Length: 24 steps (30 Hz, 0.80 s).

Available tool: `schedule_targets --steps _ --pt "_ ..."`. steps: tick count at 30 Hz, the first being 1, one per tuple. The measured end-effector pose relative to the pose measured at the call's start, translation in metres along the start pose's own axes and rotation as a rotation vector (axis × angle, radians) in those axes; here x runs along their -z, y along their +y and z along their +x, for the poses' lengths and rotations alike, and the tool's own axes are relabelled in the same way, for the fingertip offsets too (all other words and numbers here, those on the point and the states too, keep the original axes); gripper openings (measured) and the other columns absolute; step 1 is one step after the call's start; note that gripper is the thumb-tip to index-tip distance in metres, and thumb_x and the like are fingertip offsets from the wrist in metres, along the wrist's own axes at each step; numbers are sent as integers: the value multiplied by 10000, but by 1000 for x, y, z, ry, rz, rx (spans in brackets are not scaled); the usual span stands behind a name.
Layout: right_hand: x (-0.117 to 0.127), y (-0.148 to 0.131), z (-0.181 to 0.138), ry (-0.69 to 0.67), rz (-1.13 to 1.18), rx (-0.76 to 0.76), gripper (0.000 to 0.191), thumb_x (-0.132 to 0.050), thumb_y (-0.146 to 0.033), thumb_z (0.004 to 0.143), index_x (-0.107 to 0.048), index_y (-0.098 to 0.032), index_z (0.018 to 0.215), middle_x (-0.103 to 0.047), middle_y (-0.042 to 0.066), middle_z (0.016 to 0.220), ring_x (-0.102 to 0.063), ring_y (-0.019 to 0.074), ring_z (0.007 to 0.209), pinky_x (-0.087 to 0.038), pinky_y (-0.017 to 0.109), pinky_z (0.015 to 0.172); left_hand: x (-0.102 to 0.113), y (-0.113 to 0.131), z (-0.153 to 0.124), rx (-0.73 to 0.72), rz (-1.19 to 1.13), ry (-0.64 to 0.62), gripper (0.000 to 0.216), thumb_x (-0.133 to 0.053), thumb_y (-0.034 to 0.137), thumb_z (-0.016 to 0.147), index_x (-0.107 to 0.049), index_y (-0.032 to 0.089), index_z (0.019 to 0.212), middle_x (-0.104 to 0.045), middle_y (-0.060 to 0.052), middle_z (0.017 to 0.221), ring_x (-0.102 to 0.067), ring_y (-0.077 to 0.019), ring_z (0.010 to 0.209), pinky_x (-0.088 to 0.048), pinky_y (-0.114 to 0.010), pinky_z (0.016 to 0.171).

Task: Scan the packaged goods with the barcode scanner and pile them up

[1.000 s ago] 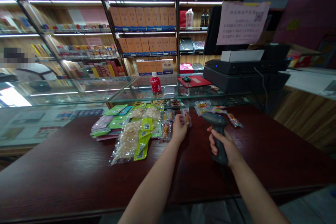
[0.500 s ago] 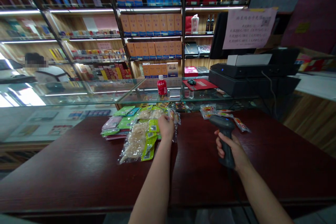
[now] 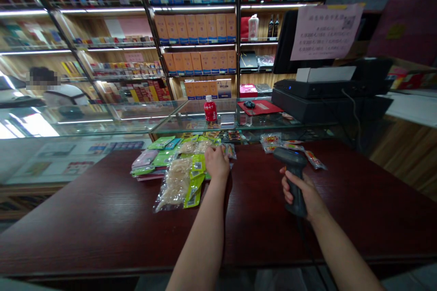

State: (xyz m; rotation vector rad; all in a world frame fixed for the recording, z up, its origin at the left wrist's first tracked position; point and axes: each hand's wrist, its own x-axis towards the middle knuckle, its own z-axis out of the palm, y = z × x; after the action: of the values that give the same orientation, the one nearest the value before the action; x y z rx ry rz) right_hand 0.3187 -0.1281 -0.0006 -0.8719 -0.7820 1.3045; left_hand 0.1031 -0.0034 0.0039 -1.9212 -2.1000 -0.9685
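My right hand is wrapped round the handle of a dark grey barcode scanner, held upright over the table with its head towards the left. My left hand rests at the right edge of a pile of clear snack packets, fingers curled; what is in them is hidden. Beside it lies a packet of pale shredded food with a yellow-green label. Green and pink packets are stacked to the left. A small clear packet lies just right of my left fingers.
Several small red and orange packets lie behind the scanner. On the glass counter stand a red bottle and a mouse on a red pad. A monitor rises at the right. A person is at the far left.
My left hand has shifted slightly right and its fingers have curled in more. The upper packet near it is more covered by the hand. The scanner stays in my right hand.
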Motion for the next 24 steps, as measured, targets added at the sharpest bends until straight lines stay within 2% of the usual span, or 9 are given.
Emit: schedule_targets --steps 7,13,18,24 --pt "3 3 2 -4 10 9 320 -773 -385 720 -591 -199 908 -551 -65 526 -453 74 334 -345 170 312 -2 -2 1 -26 45 -72 275 -552 325 845 -667 236 1078 -567 -137 1059 -497 -319 1033 -404 -416 851" --pt "4 2 4 50 38 28 345 -791 -393 693 -587 -197 890 -554 -70 519 -460 73 337 -360 171 311 3 10 -4 -132 32 18 242 -499 322 878 -671 224 1018 -555 -121 1063 -476 -298 1056 -385 -410 901" --pt "5 -5 8 210 112 98 395 -834 -385 612 -574 -196 841 -552 -72 494 -451 74 336 -366 172 304 -1 37 -13 -346 -24 -89 190 -488 254 878 -671 224 923 -553 -107 1073 -465 -270 1060 -370 -403 939" --pt "13 -4 16 339 153 159 388 -831 -389 607 -554 -210 810 -550 -81 493 -465 81 337 -382 183 303 -25 82 -11 -561 -91 -266 173 -532 232 848 -669 220 953 -562 -104 1064 -470 -256 1065 -395 -380 916"
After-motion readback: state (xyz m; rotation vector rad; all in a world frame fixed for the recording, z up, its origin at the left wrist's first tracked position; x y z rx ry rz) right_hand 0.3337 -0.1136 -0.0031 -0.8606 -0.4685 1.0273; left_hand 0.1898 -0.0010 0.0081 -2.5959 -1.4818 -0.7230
